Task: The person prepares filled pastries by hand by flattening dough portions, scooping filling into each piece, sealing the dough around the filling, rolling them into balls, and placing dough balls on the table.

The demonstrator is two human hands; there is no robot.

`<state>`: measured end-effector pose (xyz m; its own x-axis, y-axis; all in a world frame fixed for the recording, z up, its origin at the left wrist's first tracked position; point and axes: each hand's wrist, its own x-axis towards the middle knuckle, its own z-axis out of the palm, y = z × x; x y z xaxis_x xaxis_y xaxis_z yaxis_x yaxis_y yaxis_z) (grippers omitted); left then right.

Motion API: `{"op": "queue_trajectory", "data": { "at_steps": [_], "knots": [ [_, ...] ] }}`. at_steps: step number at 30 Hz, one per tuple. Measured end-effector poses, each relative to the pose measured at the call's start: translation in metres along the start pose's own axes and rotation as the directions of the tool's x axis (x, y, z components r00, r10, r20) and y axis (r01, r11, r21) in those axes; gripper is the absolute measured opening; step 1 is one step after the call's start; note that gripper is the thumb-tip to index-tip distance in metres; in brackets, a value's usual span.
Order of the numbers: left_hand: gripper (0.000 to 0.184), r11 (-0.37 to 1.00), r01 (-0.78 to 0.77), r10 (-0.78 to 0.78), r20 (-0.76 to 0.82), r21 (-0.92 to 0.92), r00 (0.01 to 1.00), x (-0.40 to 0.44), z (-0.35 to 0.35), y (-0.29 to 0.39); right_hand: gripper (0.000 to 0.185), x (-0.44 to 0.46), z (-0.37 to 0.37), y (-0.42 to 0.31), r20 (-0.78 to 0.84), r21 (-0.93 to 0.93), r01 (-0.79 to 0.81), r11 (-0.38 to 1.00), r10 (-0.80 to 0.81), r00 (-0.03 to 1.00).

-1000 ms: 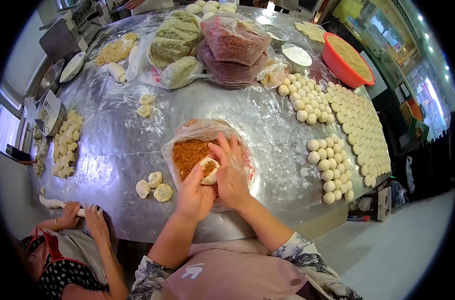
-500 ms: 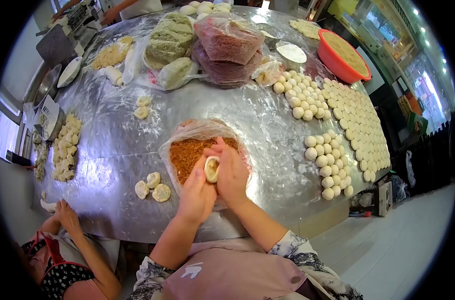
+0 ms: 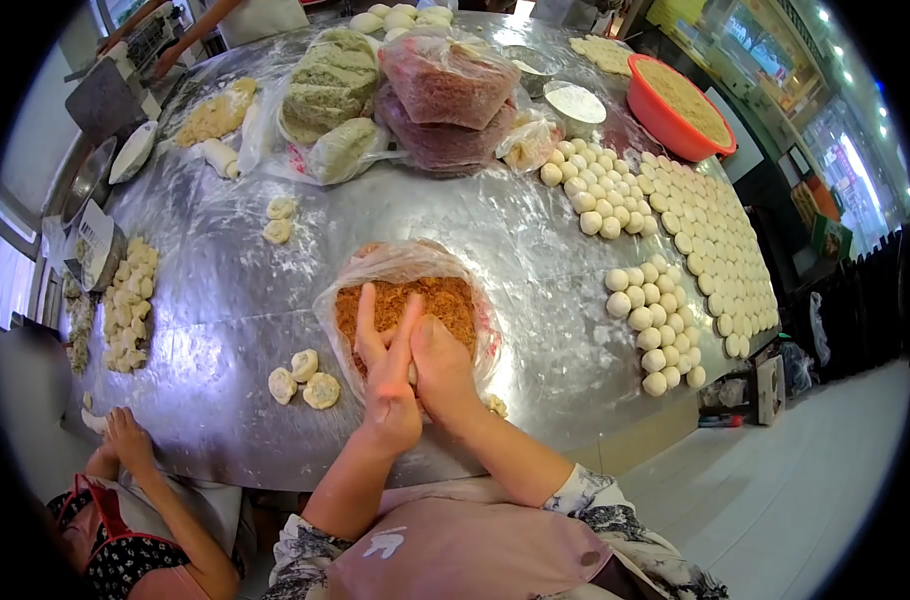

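Over the bag of reddish-brown crumbly filling (image 3: 453, 300), my two hands press together around a filled dough ball (image 3: 412, 373), nearly all hidden between the palms. My left hand (image 3: 387, 375) has its fingers stretched forward while its palm bears on the dough. Against it, my right hand (image 3: 443, 368) is cupped with its thumb on top. Three flattened dough rounds (image 3: 305, 379) lie to the left of the bag. A small bit of dough (image 3: 496, 405) shows beside my right wrist.
Rows of dough balls (image 3: 657, 325) and flattened dough discs (image 3: 710, 240) cover the right side. Bagged green dough (image 3: 330, 90), bagged reddish dough (image 3: 450, 85) and a red basin (image 3: 675, 110) stand farther back. A co-worker's hands (image 3: 130, 440) work at the left edge.
The filled dough ball, its opening visible before, is now covered as my hands have closed together over it. My left fingers have straightened forward. The bit of dough by my right wrist has come into view.
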<state>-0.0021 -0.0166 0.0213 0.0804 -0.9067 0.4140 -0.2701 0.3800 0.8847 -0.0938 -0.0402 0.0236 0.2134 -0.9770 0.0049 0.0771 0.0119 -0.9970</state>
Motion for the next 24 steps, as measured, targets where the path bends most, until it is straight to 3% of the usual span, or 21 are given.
{"op": "queue_trajectory", "data": {
  "at_steps": [2, 3, 5, 6, 8, 9, 10, 11, 12, 15, 16, 17, 19, 20, 21, 22, 24],
  "knots": [
    [0.102, 0.985, 0.093, -0.103, -0.061, -0.143, 0.993, -0.004, 0.007, -0.003, 0.038, 0.003, -0.003, 0.005, -0.058, 0.045, -0.03, 0.999, 0.032, 0.998],
    [0.111, 0.967, 0.137, -0.157, -0.082, -0.214, 0.984, -0.006, 0.008, -0.005, 0.035, 0.002, -0.006, 0.002, -0.031, -0.034, -0.023, 0.999, 0.022, 0.999],
    [0.115, 0.898, 0.242, -0.232, 0.071, -0.367, 0.97, -0.002, 0.0, -0.004, 0.029, 0.0, -0.019, -0.008, 0.025, -0.191, -0.003, 0.982, 0.008, 1.0],
    [0.117, 0.854, 0.292, -0.246, 0.161, -0.43, 0.956, 0.001, -0.003, -0.003, 0.024, 0.003, -0.025, -0.006, 0.082, -0.368, 0.138, 0.919, -0.116, 0.99],
    [0.121, 0.758, 0.372, -0.231, 0.314, -0.535, 0.921, -0.001, -0.007, -0.008, 0.028, -0.001, -0.02, -0.005, 0.15, -0.446, 0.332, 0.831, -0.296, 0.943],
    [0.123, 0.776, 0.361, -0.206, 0.333, -0.517, 0.92, -0.002, -0.008, -0.008, 0.033, -0.003, -0.018, -0.004, 0.188, -0.476, 0.423, 0.771, -0.381, 0.906],
    [0.125, 0.793, 0.35, -0.181, 0.355, -0.499, 0.917, -0.002, -0.008, -0.008, 0.049, -0.003, -0.021, -0.001, 0.276, -0.416, 0.466, 0.781, -0.38, 0.883],
    [0.128, 0.809, 0.339, -0.158, 0.377, -0.48, 0.912, -0.004, -0.009, -0.007, 0.051, -0.001, -0.023, 0.004, 0.279, -0.434, 0.447, 0.783, -0.355, 0.892],
    [0.12, 0.755, 0.446, -0.256, 0.41, -0.481, 0.875, -0.007, -0.009, -0.001, 0.053, 0.002, -0.025, 0.009, 0.285, -0.451, 0.428, 0.783, -0.328, 0.901],
    [0.107, 0.922, 0.318, -0.199, 0.435, -0.22, 0.878, -0.028, 0.004, 0.001, 0.058, 0.019, -0.03, 0.01, 0.216, -0.522, 0.32, 0.791, -0.24, 0.946],
    [0.099, 0.911, 0.334, -0.218, 0.404, -0.243, 0.888, -0.026, 0.005, 0.009, 0.058, 0.023, -0.033, 0.011, 0.17, -0.541, 0.276, 0.794, -0.218, 0.961],
    [0.096, 0.955, 0.278, -0.213, 0.408, -0.106, 0.888, -0.026, 0.003, 0.007, 0.057, 0.026, -0.034, 0.011, 0.125, -0.558, 0.233, 0.796, -0.197, 0.972],
    [0.088, 0.973, 0.15, -0.21, 0.411, 0.173, 0.887, -0.022, 0.0, 0.008, 0.055, 0.015, -0.025, 0.01, 0.219, -0.522, 0.336, 0.784, -0.258, 0.941],
    [0.084, 0.947, 0.306, -0.245, 0.389, -0.101, 0.888, -0.017, 0.0, 0.013, 0.055, 0.008, -0.022, 0.004, 0.258, -0.457, 0.363, 0.812, -0.269, 0.928],
    [0.083, 0.966, 0.257, -0.241, 0.392, 0.011, 0.888, -0.019, 0.001, 0.014, 0.055, 0.005, -0.019, 0.001, 0.294, -0.388, 0.386, 0.837, -0.284, 0.913],
    [0.082, 0.971, 0.204, -0.237, 0.395, 0.122, 0.888, -0.022, 0.001, 0.014, 0.054, 0.012, -0.019, 0.008, 0.269, -0.46, 0.315, 0.83, -0.208, 0.94],
    [0.078, 0.959, 0.097, -0.193, 0.364, 0.267, 0.911, -0.027, 0.006, 0.013, 0.054, 0.027, -0.023, 0.013, 0.081, -0.418, 0.144, 0.897, -0.121, 0.989]
  ]
}}
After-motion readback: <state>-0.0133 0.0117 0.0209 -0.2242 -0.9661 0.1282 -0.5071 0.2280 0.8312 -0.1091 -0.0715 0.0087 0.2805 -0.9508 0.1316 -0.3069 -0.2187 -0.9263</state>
